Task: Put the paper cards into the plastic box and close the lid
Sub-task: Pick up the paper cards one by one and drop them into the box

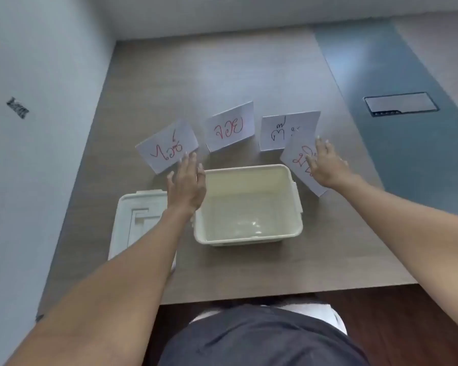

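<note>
An open cream plastic box sits on the table in front of me, with nothing inside. Its lid lies flat to the left, partly under my left forearm. Several white paper cards with handwriting lie in a row beyond the box: the far left card, a middle card, a third card and the far right card. My left hand reaches with spread fingers, its fingertips at the far left card's near edge. My right hand lies flat on the far right card, fingers apart.
The wooden table meets a grey wall on the left. A metal cable hatch is set into the blue-grey strip at the right. The table's near edge is just above my lap.
</note>
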`<state>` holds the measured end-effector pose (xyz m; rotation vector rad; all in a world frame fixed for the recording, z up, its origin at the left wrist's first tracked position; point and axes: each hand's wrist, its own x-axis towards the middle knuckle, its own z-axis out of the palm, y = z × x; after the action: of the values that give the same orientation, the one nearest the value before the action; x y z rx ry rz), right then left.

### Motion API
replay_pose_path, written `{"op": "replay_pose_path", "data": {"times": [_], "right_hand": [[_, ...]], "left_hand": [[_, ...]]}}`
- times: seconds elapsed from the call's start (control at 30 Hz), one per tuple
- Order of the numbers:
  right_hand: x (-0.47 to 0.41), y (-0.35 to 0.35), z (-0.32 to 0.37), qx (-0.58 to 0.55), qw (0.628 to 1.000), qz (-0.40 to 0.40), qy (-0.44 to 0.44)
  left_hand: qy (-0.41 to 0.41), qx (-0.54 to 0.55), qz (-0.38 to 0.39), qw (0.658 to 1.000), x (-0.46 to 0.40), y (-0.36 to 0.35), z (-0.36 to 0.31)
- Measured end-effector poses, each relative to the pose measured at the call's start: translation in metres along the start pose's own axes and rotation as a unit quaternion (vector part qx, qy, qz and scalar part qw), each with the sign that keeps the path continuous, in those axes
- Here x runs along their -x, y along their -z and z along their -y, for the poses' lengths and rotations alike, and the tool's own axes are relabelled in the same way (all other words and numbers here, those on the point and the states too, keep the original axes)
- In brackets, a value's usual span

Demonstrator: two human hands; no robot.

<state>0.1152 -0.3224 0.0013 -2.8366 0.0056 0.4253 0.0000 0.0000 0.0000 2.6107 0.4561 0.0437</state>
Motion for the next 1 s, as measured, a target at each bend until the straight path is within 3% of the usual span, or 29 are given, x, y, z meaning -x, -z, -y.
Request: {"op": "replay_pose_path", "data": {"times": [0.23,0.4,0.57,0.77,1.0], "right_hand": [[0.024,-0.014,-0.009,-0.016,1.000,-0.001,0.002],[0.028,-0.010,-0.004,-0.044,0.998,-0.036,0.024],[0.038,0.002,0.002,-0.051,0.987,-0.127,0.084],[0.054,0.024,0.029,-0.079,0.956,-0.236,0.155],[0.097,0.026,0.065,-0.185,0.886,-0.326,0.273]], "left_hand": [[0.025,0.217,0.045,0.975,0.035,-0.016,0.010],[0.057,0.270,0.007,0.961,0.040,-0.018,0.000],[0.082,0.331,-0.002,0.940,0.036,-0.020,-0.004],[0.095,0.370,-0.004,0.924,0.029,-0.020,-0.009],[0.081,0.400,0.020,0.913,0.022,-0.017,-0.013]]}}
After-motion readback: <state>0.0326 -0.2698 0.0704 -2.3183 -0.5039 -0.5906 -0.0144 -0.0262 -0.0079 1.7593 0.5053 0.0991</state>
